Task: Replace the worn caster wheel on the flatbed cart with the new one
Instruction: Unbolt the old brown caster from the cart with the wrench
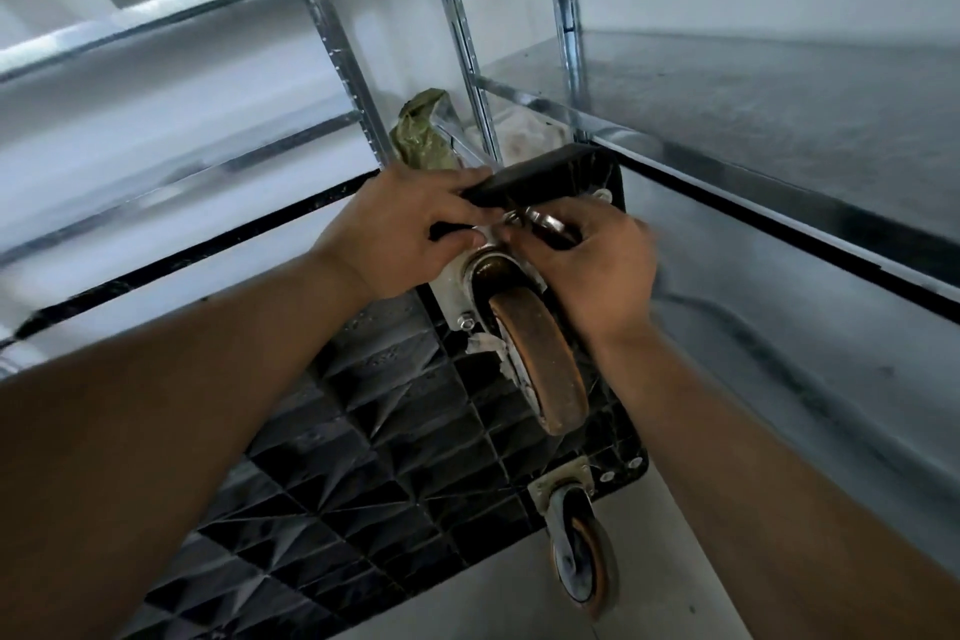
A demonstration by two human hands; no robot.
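Note:
The black flatbed cart (pixel 374 442) stands on its side, ribbed underside facing me. A worn orange-brown caster wheel (pixel 540 364) on a white mounting plate (pixel 454 283) sits at its upper corner. My left hand (pixel 410 234) grips the cart's top edge, its thumb pressing by the plate. My right hand (pixel 592 265) holds a metal wrench (pixel 545 224) at a bolt on the plate's top, fingers curled round the tool. A second caster (pixel 584 561) hangs at the lower corner.
Galvanised metal shelving surrounds the cart: uprights (pixel 467 47) behind it, a shelf (pixel 779 130) at the right. A crumpled green bag (pixel 423 130) and a pale bag (pixel 524 135) lie behind the cart's top. The pale floor (pixel 493 603) shows below.

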